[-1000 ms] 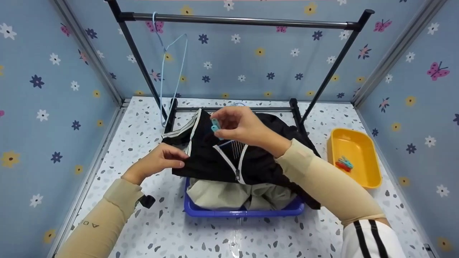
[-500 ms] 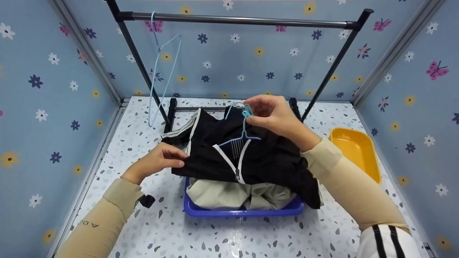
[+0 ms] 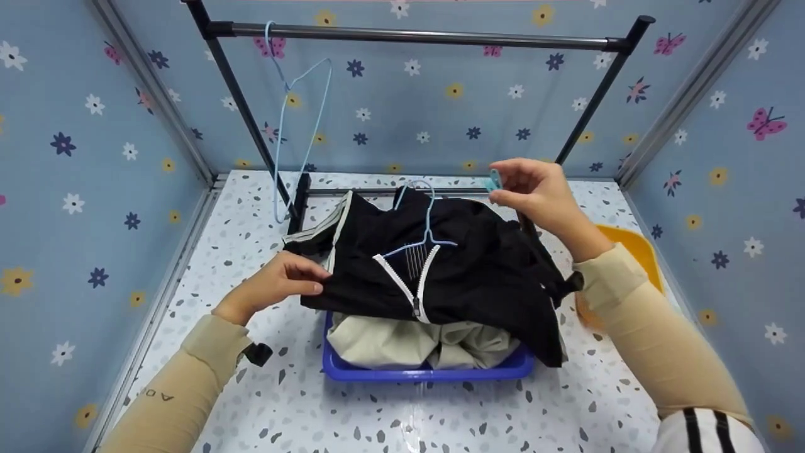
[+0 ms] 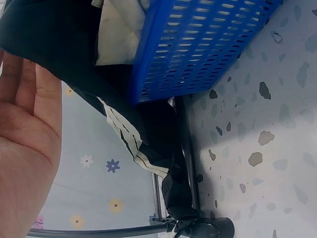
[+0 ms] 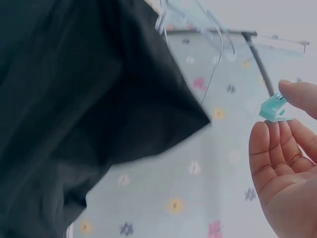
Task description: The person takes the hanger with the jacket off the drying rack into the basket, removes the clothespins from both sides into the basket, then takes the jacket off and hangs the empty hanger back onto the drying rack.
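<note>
A black zip-up jacket (image 3: 484, 258) with a white zipper lies over the blue basket, with a light-blue hanger (image 3: 429, 217) in its neck opening. My left hand (image 3: 277, 283) pinches the jacket's left edge; in the left wrist view its fingers pass behind the dark cloth. Above the jacket's right side, my right hand (image 3: 541, 195) pinches a teal clothespin (image 3: 494, 180) between thumb and fingers, apart from the cloth. The right wrist view shows the clothespin (image 5: 273, 108) at the fingertips, with a dark corner of the jacket (image 5: 148, 99) to its left.
Pale green cloth (image 3: 383, 343) fills the blue basket (image 3: 427, 375). Behind stands a black clothes rack, its rail (image 3: 415, 36) carrying another light-blue hanger (image 3: 283, 138) at the left. A yellow bin (image 3: 648, 251) stands right, partly behind my right arm. Patterned walls enclose three sides.
My right hand has moved from the jacket's left part across to its right with the clothespin, passing the hanger hook. My left hand has stayed put. The hanger on the rail has swung.
</note>
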### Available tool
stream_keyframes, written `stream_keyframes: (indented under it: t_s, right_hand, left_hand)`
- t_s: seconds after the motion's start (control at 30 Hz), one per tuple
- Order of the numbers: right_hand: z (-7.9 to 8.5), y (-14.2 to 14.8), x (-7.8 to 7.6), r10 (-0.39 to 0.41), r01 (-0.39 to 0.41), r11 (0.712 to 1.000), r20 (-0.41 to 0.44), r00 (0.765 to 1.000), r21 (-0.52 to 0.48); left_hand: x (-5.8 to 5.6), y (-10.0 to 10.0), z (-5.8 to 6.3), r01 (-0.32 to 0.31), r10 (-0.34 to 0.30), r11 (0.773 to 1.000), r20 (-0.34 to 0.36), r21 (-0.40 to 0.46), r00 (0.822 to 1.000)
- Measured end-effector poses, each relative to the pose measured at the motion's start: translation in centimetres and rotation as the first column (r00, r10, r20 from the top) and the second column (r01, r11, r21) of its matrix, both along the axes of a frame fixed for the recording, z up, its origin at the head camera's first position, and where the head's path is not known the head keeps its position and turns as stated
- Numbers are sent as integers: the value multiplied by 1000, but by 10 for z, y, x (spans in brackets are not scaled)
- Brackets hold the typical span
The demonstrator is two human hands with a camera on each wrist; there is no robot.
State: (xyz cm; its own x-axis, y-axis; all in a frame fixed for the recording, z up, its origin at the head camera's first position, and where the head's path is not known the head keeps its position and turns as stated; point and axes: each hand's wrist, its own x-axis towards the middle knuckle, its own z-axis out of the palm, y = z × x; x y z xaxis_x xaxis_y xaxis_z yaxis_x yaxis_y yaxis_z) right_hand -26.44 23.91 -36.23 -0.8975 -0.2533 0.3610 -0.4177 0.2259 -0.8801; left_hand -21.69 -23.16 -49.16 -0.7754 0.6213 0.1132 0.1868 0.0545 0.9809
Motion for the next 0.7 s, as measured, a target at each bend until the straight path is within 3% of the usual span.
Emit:
stream_keyframes:
  t_s: [0.27,0.7]
  right_hand:
    - [-10,44,-8,-114,114,990,1,993,82]
    - [-32,108,-12,-276,264,937,24,961,230]
  left_hand:
    - [-2,0,0,9,-9,1000,-4,7,1000]
    - [-3,0,3,19,-19,1000,-9,-4,1000]
